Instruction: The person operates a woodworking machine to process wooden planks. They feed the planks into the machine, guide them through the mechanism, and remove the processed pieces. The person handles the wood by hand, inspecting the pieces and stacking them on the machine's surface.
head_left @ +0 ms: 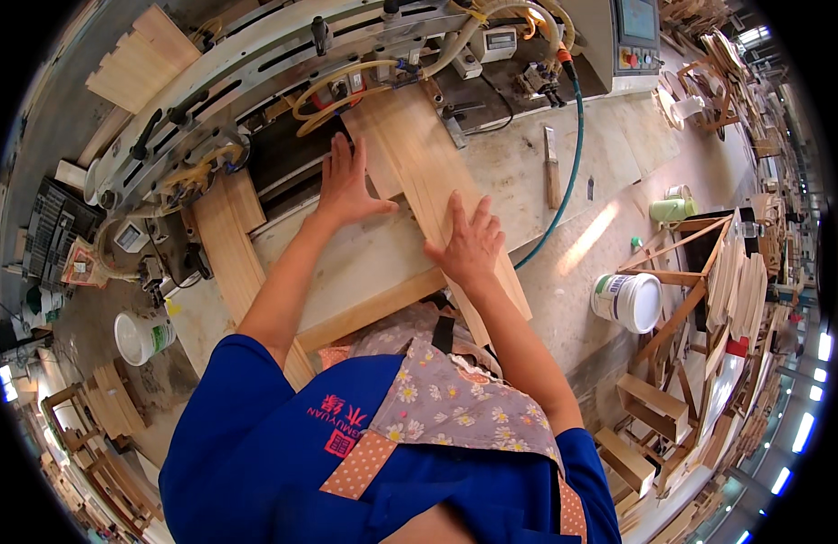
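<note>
Two long pale wooden boards lie on the machine table (296,263), joined near my body by a wooden crosspiece (373,308). My right hand (470,243) rests on the right board (419,145), fingers spread and lying flat. My left hand (351,186) is open, its thumb stretched toward the right board and its fingers pointing at the machine; it holds nothing. Beside its fingers a short wooden piece (379,163) lies against the right board. The left board (227,227) runs to the left of my left forearm, its near end partly hidden by my arm.
A clamping machine (283,68) with yellow hoses spans the far side, its control panel (634,41) at far right. A chisel-like tool (551,168) and a teal hose (575,154) lie on the right side. White buckets (638,304) and stacked wood stand around the table.
</note>
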